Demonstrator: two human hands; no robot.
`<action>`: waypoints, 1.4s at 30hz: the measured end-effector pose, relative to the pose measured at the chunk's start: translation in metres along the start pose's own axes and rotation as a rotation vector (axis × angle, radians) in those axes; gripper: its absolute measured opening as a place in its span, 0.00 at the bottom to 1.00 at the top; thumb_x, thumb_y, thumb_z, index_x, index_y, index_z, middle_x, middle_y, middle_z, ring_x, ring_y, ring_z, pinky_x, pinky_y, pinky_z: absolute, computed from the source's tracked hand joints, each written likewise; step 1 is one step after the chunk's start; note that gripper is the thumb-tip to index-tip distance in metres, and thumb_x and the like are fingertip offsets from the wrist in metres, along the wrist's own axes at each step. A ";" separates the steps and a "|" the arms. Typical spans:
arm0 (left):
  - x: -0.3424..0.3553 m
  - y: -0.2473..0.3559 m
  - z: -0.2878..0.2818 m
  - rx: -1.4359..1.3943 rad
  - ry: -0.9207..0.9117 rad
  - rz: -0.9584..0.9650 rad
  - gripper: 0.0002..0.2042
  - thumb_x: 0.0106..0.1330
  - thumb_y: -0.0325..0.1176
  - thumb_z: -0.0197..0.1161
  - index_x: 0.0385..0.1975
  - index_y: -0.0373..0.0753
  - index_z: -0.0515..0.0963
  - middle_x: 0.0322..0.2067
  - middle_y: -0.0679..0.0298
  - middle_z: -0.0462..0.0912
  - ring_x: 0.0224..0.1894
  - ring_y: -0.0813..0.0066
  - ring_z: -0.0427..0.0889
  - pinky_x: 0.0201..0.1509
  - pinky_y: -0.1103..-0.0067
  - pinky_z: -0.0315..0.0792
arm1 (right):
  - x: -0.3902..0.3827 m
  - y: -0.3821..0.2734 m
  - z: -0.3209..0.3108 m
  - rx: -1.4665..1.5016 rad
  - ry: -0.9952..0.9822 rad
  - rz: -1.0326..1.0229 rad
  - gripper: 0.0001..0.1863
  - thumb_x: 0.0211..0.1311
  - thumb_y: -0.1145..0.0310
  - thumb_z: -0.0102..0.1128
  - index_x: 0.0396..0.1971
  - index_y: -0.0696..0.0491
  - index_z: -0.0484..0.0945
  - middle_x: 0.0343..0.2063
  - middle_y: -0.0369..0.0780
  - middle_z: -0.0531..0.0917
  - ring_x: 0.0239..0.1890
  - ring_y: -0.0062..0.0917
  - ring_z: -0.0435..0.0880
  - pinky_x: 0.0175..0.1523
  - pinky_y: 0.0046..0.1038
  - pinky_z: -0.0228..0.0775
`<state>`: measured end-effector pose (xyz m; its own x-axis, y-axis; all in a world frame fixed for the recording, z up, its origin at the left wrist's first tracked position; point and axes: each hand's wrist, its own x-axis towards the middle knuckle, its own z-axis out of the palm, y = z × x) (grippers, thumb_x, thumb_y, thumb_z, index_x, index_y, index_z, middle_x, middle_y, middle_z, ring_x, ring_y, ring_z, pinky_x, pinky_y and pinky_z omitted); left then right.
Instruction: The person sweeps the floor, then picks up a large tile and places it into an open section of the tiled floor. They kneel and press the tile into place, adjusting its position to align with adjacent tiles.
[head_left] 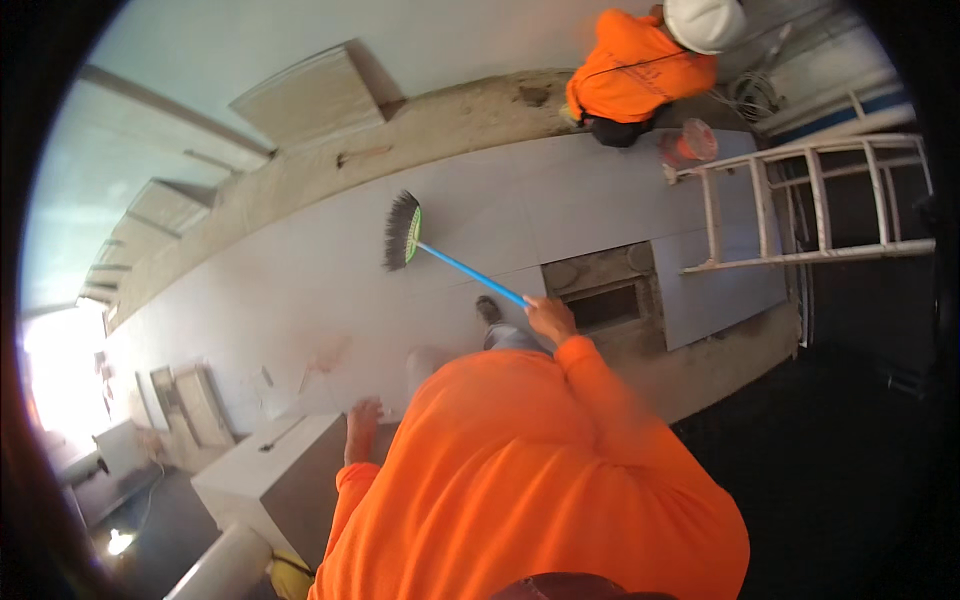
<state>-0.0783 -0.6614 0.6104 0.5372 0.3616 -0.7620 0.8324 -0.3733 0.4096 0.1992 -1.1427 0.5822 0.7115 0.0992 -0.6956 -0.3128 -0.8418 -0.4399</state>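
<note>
Your sleeves are bright orange. Your broom has black bristles, a green band and a blue stick. The floor tiles are plain pale grey, with a faint pink smudge. The other worker wears orange too, with a white hat. The bucket is orange-red, and the ladder is white
</note>
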 end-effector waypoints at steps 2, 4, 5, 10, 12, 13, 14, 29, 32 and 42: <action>-0.017 0.036 -0.014 -0.263 0.130 -0.082 0.18 0.71 0.41 0.62 0.50 0.31 0.83 0.45 0.58 0.87 0.41 0.67 0.87 0.46 0.71 0.80 | 0.042 -0.016 0.011 -0.181 -0.102 -0.014 0.22 0.73 0.53 0.55 0.64 0.34 0.80 0.55 0.43 0.86 0.58 0.47 0.83 0.63 0.46 0.75; -0.042 0.053 -0.021 -0.374 0.184 -0.006 0.18 0.71 0.40 0.61 0.50 0.31 0.83 0.44 0.59 0.87 0.40 0.69 0.86 0.45 0.72 0.79 | 0.058 0.005 0.003 -0.245 -0.053 0.079 0.19 0.71 0.55 0.57 0.59 0.34 0.83 0.48 0.41 0.89 0.51 0.43 0.87 0.55 0.46 0.80; -0.054 0.053 -0.023 -0.353 0.232 -0.023 0.18 0.72 0.42 0.62 0.50 0.33 0.83 0.42 0.62 0.86 0.39 0.72 0.84 0.43 0.73 0.77 | 0.054 0.023 -0.004 -0.200 0.038 0.111 0.17 0.70 0.56 0.57 0.55 0.35 0.85 0.47 0.40 0.89 0.50 0.43 0.88 0.53 0.46 0.80; -0.132 -0.032 0.032 -0.446 0.409 -0.199 0.16 0.72 0.45 0.63 0.48 0.38 0.84 0.35 0.70 0.83 0.36 0.79 0.80 0.37 0.75 0.74 | 0.007 0.125 -0.096 -0.284 0.082 0.225 0.15 0.66 0.55 0.59 0.49 0.35 0.87 0.47 0.43 0.88 0.49 0.47 0.86 0.51 0.46 0.79; -0.166 -0.079 0.076 -0.631 0.424 -0.396 0.16 0.70 0.38 0.61 0.45 0.31 0.83 0.34 0.63 0.85 0.35 0.69 0.82 0.41 0.73 0.76 | -0.020 0.156 -0.143 -0.314 0.122 0.448 0.14 0.68 0.53 0.60 0.48 0.36 0.89 0.45 0.41 0.90 0.50 0.43 0.88 0.55 0.45 0.79; -0.183 -0.101 0.100 -0.247 0.308 -0.302 0.14 0.70 0.39 0.60 0.41 0.33 0.83 0.32 0.63 0.85 0.33 0.68 0.82 0.40 0.70 0.77 | -0.026 0.164 -0.165 -0.348 0.117 0.556 0.15 0.69 0.53 0.62 0.49 0.43 0.88 0.48 0.42 0.89 0.52 0.42 0.87 0.58 0.44 0.78; -0.200 -0.120 0.125 0.101 0.188 -0.184 0.13 0.70 0.39 0.60 0.37 0.34 0.83 0.30 0.64 0.85 0.31 0.66 0.83 0.38 0.67 0.77 | -0.033 0.170 -0.182 -0.417 0.173 0.548 0.16 0.70 0.54 0.63 0.49 0.47 0.87 0.50 0.44 0.87 0.53 0.43 0.87 0.59 0.45 0.78; -0.133 -0.077 0.165 -0.706 0.129 -0.409 0.18 0.72 0.40 0.63 0.52 0.33 0.84 0.41 0.59 0.89 0.46 0.65 0.87 0.52 0.69 0.78 | -0.008 -0.033 -0.195 -0.530 0.049 -0.291 0.19 0.67 0.54 0.61 0.47 0.50 0.89 0.38 0.51 0.89 0.45 0.51 0.87 0.53 0.46 0.78; -0.093 -0.068 0.092 -0.767 0.212 -0.374 0.17 0.73 0.37 0.61 0.52 0.32 0.84 0.42 0.59 0.89 0.43 0.69 0.86 0.50 0.72 0.78 | 0.056 -0.133 -0.063 -0.274 -0.149 -0.198 0.23 0.67 0.53 0.59 0.56 0.49 0.85 0.46 0.52 0.88 0.51 0.47 0.87 0.58 0.44 0.77; -0.129 -0.114 -0.122 -0.582 0.502 -0.451 0.17 0.68 0.39 0.62 0.50 0.36 0.83 0.36 0.65 0.85 0.35 0.74 0.83 0.37 0.78 0.76 | 0.167 -0.455 0.269 -0.313 -0.197 -0.276 0.21 0.72 0.60 0.55 0.62 0.35 0.81 0.53 0.42 0.87 0.57 0.39 0.86 0.60 0.42 0.79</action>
<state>-0.2257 -0.5617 0.7234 0.0242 0.7519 -0.6588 0.8430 0.3389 0.4177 0.2911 -0.6008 0.5134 0.5987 0.4154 -0.6848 0.0982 -0.8866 -0.4519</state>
